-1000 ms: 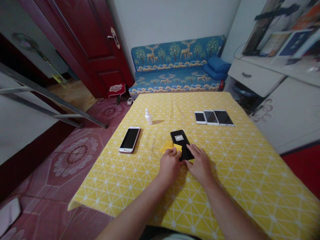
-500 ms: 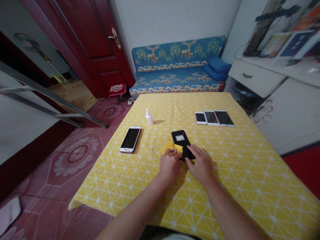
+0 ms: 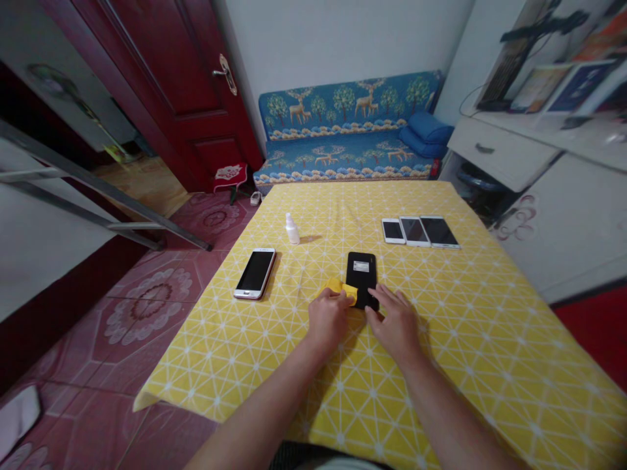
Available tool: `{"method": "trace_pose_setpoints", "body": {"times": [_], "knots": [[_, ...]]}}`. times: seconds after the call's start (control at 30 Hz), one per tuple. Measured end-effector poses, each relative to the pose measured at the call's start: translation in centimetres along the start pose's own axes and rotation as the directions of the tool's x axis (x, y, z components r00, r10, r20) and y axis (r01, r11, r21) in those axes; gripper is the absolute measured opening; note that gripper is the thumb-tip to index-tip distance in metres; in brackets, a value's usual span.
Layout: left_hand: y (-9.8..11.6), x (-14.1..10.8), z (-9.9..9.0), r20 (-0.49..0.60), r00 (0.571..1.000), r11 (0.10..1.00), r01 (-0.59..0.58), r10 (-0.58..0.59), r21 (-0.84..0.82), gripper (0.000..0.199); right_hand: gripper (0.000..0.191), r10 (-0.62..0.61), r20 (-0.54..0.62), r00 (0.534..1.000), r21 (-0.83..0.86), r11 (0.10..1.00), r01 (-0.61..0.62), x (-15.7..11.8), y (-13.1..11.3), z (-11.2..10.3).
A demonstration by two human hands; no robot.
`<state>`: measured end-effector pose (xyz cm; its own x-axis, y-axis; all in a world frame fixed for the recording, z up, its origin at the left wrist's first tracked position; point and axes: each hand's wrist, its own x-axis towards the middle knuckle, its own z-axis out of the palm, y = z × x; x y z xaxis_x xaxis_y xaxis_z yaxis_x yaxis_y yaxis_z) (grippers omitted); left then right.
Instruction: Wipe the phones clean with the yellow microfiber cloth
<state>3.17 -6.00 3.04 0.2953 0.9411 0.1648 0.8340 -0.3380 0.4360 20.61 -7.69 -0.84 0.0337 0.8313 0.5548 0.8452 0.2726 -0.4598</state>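
Tablecloth (image 3: 465, 307), black device (image 3: 365, 279) lengthwise toward sofa (image 3: 337, 151)

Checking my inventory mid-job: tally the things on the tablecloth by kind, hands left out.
Screen-up phones: 4
Black flat device, label showing: 1
White bottle: 1
Yellow cloth: 1
Total: 7

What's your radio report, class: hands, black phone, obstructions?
Left hand pinching yellow cloth. Right hand at black phone, lower right. Phone flat, label up. Cloth overlaps lower left.

Black device (image 3: 363, 279) (labelled), flat, yellow cloth (image 3: 349, 291)
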Motion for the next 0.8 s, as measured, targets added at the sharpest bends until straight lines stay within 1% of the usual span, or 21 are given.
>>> {"method": "trace_pose_setpoints", "body": {"times": [0.2,0.33,0.43,0.57,0.63,0.73,0.8], "knots": [[-0.2,0.4,-0.3,0.005,0.999,0.999,0.032,-0.032,0.004,0.036,0.034,0.027,-0.001,1.000,0.016,1.000,-0.027,0.0,0.1,0.1],[-0.6,0.4,0.1,-0.034,0.998,0.998,0.051,-0.052,-0.031,0.035,0.034,0.039,-0.009,0.999,0.025,0.999,-0.039,0.0,0.1,0.1],[-1.0,0.5,0.5,-0.081,0.996,0.993,0.029,-0.039,-0.112,0.033,0.034,0.048,-0.013,0.999,0.050,0.998,-0.047,0.1,0.1,0.1],[-1.4,0.6,0.7,-0.149,0.986,0.967,0.035,-0.074,-0.253,0.028,0.036,0.092,0.000,0.996,0.143,0.986,-0.091,0.2,0.1,-0.2],[-1.5,0.7,0.7,-0.165,0.983,0.954,0.032,-0.084,-0.298,0.028,0.037,0.123,0.010,0.992,0.194,0.973,-0.123,0.2,0.2,-0.3],[-1.6,0.6,0.6,-0.147,0.986,0.942,0.024,-0.078,-0.336,0.030,0.037,0.170,0.026,0.985,0.278,0.945,-0.171,0.2,0.2,-0.6],[-1.6,0.6,0.6,-0.125,0.989,0.937,0.033,-0.081,-0.349,0.031,0.038,0.219,0.051,0.974,0.364,0.905,-0.222,0.4,0.1,-0.8]]}}
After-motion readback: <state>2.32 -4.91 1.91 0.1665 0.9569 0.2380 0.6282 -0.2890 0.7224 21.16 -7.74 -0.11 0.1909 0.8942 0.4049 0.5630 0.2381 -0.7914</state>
